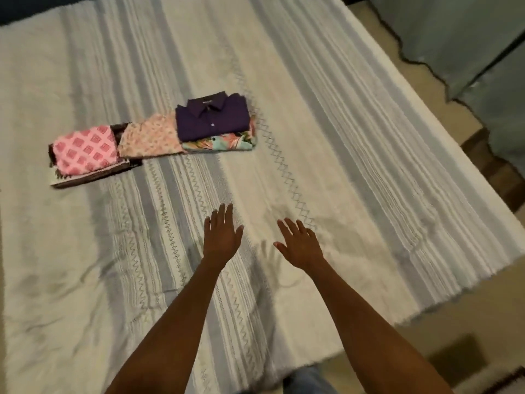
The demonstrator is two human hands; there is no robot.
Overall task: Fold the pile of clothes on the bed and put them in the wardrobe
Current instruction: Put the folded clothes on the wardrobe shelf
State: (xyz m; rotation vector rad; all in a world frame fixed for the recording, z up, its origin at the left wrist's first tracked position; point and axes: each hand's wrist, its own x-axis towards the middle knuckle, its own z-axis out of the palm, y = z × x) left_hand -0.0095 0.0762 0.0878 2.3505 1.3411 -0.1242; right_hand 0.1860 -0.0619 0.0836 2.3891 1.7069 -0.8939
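Well beyond the hands, to their left, a pink diamond-patterned garment [85, 150] lies folded on a dark brown folded piece [93, 176]. Just right of it sits a folded peach floral piece [150, 136], then a purple collared shirt [211, 116] stacked on a tropical-print garment [224, 143]; the shirt's collar label is too small to read. Nearer, the left hand [221, 237] and right hand [301, 244] hover palm-down, fingers straight and spread, holding nothing, above the striped bedspread [369, 166].
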